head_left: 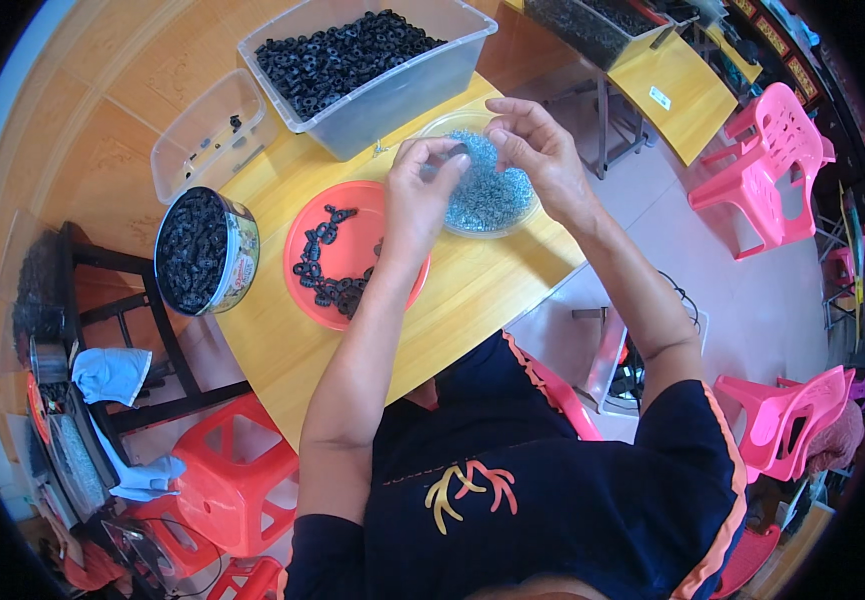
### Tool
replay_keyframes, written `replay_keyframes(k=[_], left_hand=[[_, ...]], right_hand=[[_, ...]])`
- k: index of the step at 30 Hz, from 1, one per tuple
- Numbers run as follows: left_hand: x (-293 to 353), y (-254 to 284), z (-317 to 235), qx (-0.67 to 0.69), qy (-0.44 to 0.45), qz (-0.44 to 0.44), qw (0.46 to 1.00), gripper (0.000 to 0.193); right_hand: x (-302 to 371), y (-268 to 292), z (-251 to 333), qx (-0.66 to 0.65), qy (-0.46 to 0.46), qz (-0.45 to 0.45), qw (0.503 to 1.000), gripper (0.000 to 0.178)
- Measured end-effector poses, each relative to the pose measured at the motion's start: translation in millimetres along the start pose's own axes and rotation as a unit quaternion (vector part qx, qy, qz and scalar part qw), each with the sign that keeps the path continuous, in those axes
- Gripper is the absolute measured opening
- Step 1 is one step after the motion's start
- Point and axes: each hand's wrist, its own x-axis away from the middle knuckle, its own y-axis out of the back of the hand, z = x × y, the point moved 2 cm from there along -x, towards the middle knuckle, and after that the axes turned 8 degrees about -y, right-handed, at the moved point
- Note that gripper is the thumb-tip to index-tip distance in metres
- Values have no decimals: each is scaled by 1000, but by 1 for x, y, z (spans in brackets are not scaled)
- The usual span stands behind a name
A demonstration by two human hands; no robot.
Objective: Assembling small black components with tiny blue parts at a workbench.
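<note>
My left hand pinches a small black plastic part between thumb and fingers. Close beside it, my right hand has thumb and forefinger drawn together; anything between them is too small to make out. Both hands are above a round clear tub filled with small shiny metal pieces, perhaps springs or screws. Under my left forearm sits a round red tray, with black plastic parts strewn along its left and lower side; the forearm hides some of the tray.
A large translucent bin heaped with black parts stands at the table's far side. To the left are a shallow clear box and a round tin of black pieces. Red stools and pink chairs surround the yellow table.
</note>
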Motion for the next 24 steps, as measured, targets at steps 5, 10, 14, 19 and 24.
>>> replay_keyframes(k=[5, 10, 14, 19, 24], left_hand=[[10, -4, -27, 82, 32, 11, 996, 20], [17, 4, -32, 90, 21, 1, 996, 20], [24, 8, -42, 129, 43, -8, 991, 20], [21, 8, -48, 165, 50, -8, 985, 20], [15, 2, -40, 142, 65, -30, 987, 19]], right_hand=[[6, -9, 8, -8, -26, 13, 1000, 33], [12, -17, 18, -1, -21, 17, 1000, 33], [15, -23, 22, -8, -22, 27, 999, 33], [13, -25, 20, 10, -16, 24, 1000, 31], [15, -27, 20, 51, 12, 26, 998, 31]])
